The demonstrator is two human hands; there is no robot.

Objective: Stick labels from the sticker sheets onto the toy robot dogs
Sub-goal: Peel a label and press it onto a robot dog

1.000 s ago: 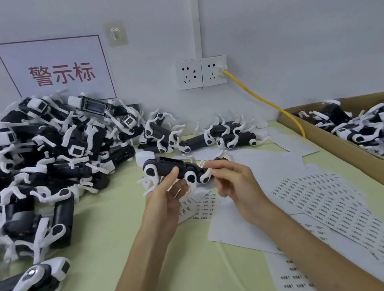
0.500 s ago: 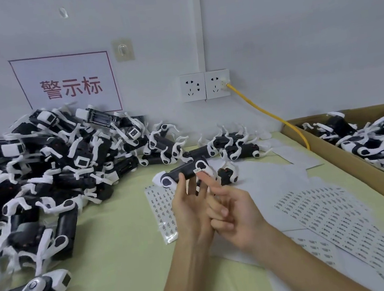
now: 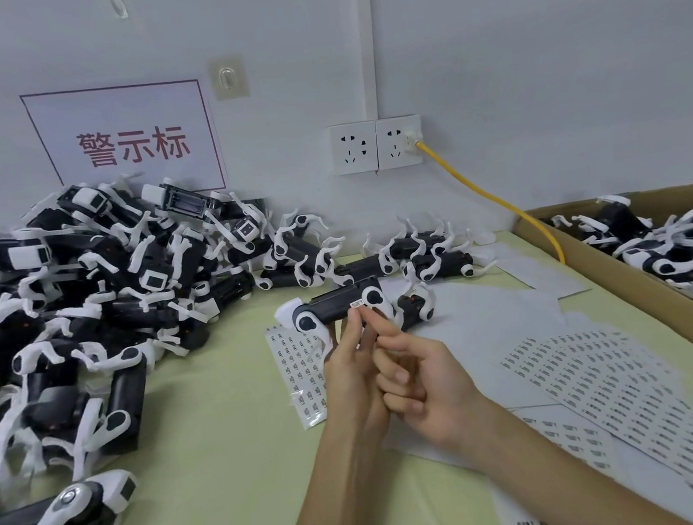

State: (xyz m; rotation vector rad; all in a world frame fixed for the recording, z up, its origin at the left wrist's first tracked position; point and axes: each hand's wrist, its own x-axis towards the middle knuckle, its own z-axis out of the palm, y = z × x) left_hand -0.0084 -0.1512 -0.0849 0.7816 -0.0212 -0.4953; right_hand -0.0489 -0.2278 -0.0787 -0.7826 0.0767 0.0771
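Note:
A black toy robot dog (image 3: 334, 302) with white legs lies just beyond my fingertips, a small white label (image 3: 356, 304) on its side near the rear leg. My left hand (image 3: 351, 378) stands upright in front of it, fingers straight, tips at the dog's lower edge. My right hand (image 3: 418, 375) is pressed against the left; its index finger reaches to the left fingertips and its other fingers are curled. Whether a label is pinched there is hidden. A small sticker sheet (image 3: 295, 376) lies left of my hands, and larger sticker sheets (image 3: 599, 376) lie to the right.
A big pile of toy dogs (image 3: 81, 301) fills the left of the pale green table (image 3: 210, 450); one dog (image 3: 62, 510) lies at the near left. A cardboard box (image 3: 641, 285) with more dogs stands right. A yellow cable (image 3: 493, 198) runs from the wall socket (image 3: 398, 142).
A second ago my left hand gripped the dog while my right pressed on its rear end. The dog now lies farther off, and both hands have come together in front of it.

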